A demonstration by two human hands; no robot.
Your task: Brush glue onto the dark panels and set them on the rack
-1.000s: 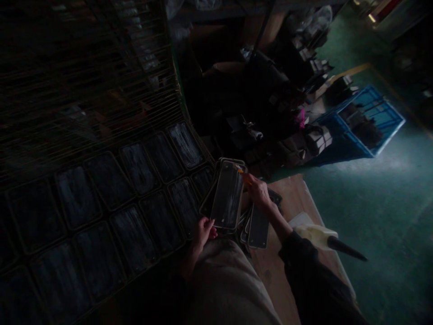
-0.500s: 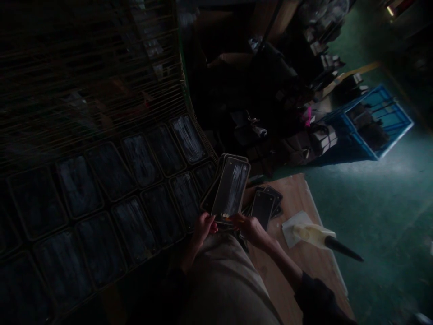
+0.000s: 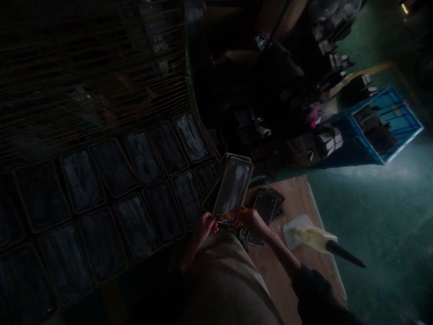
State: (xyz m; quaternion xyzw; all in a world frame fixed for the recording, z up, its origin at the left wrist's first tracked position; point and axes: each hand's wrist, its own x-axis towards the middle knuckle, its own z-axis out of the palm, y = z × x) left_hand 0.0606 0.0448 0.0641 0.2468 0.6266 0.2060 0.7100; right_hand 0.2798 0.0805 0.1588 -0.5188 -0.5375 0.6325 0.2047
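Left hand (image 3: 203, 228) grips panel (image 3: 234, 187); right hand (image 3: 249, 221), orange tool (image 3: 232, 214).

I could read no writing anywhere: the dark plate (image 3: 233, 189) I held bore only pale smears, and the blue crate (image 3: 389, 122) and white tube (image 3: 314, 237) showed no legible label.

The plate (image 3: 233, 187) I hold is dark grey with whitish brush streaks and a pale rim. The tool (image 3: 233, 214) against it is orange. The racked plates (image 3: 144, 155) show the same streaked grey inside tan frames. The board (image 3: 297, 198) is light brown, the floor (image 3: 372, 203) teal green, the crate (image 3: 402, 145) bright blue. My trousers (image 3: 223, 280) are beige and my sleeve (image 3: 314, 289) is black.
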